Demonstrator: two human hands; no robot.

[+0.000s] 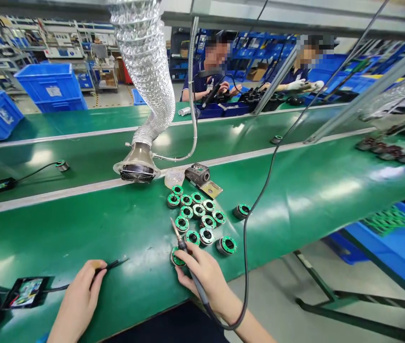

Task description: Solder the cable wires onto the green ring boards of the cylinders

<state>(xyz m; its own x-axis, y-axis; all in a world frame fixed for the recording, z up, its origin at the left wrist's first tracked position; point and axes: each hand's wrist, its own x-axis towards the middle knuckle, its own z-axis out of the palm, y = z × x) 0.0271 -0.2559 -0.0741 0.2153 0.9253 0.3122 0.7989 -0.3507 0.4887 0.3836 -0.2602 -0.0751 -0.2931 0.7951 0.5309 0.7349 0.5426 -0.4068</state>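
Observation:
My left hand [83, 293] pinches the end of a black cable [116, 263], whose thin wires point right over the green bench. Behind that hand the cable runs to an open black case with a circuit board [27, 291]. A soldering iron [198, 286] rests in my right hand [207, 271], its tip pointing up and away. The fingers of the same hand also touch a round metal coil part with a green ring board [177, 258]. Just beyond stand several similar coil parts [198, 210] in a cluster. Whether the right fingers grip the coil part firmly is partly hidden.
A fume extraction duct [136, 164] hangs over the bench. Behind the cluster sit a metal block [198, 174] and a small clear dish [174, 178]. The iron's black cord [246, 267] loops across the right side. Two co-workers sit across the line; another hand shows far right.

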